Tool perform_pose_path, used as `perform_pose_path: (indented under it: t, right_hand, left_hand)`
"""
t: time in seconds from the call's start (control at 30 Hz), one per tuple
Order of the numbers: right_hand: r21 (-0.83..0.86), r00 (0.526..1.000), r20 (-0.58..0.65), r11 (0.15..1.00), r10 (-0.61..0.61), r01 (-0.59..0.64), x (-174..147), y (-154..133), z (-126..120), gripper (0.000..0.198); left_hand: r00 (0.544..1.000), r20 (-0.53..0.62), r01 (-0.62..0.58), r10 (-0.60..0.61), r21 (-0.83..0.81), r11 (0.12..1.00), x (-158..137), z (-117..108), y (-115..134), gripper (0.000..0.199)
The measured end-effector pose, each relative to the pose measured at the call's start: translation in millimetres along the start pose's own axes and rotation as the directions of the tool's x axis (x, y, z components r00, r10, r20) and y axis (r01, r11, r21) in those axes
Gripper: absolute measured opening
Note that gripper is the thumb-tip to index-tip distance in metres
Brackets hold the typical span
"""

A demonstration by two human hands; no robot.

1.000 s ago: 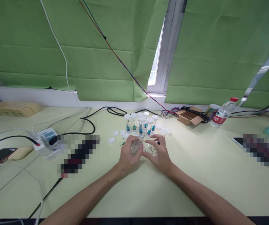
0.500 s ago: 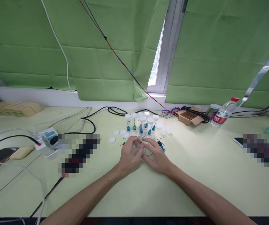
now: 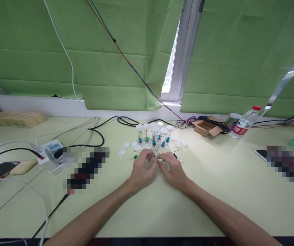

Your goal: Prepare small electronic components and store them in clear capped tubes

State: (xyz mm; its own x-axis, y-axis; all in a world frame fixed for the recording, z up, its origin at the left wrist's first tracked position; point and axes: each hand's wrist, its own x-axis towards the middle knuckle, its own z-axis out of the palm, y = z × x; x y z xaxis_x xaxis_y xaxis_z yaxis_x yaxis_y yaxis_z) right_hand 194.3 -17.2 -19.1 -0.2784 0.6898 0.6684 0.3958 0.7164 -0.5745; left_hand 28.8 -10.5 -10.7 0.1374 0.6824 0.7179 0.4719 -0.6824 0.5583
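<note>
Both hands meet low over the table, in front of a cluster of clear vials (image 3: 146,134) with white caps. Inside these stand dispensing needles with blue or green hubs. My left hand (image 3: 142,171) is curled round a small clear plastic vial (image 3: 148,164), partly hidden by the fingers. Thumb and fingers of my right hand (image 3: 174,172) are pinched together at the vial's right side; what they hold is too small to make out. Thin metal needles show close to the fingertips. A loose green-hubbed needle (image 3: 135,157) lies left of my left hand, and dark-hubbed ones (image 3: 175,155) lie behind my right hand.
Loose white caps (image 3: 122,152) lie left and right of the vials. Behind are black cables (image 3: 128,120), an open cardboard box (image 3: 206,129) and a water bottle (image 3: 244,123). A power strip (image 3: 50,153) with cords lies left; a phone (image 3: 261,155) lies right.
My right hand has drawn its fingers in closer to the left fingertips and now pinches there, covering more of the loose needles behind it. My left hand is almost unmoved.
</note>
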Motion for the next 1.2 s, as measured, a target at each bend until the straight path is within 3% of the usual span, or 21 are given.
perform_pose_path:
  t: [0.23,0.47,1.2]
  right_hand:
    - [-0.003,0.998,-0.064,1.000,0.017,-0.017,-0.9,2.8,0.9,0.018]
    - [-0.006,0.999,-0.041,0.999,0.033,-0.034,-0.3,5.1,-0.4,0.020]
    - [-0.007,0.994,-0.085,0.998,-0.067,0.066,-0.9,10.0,-2.5,0.032]
  left_hand:
    - [1.000,0.027,0.009,-0.010,0.022,1.000,3.6,-1.7,3.8,0.011]
    - [0.999,0.044,0.024,-0.025,0.023,0.999,4.1,-2.7,2.1,0.013]
    - [0.995,0.091,0.040,-0.043,0.034,0.999,5.1,-4.9,1.4,0.009]
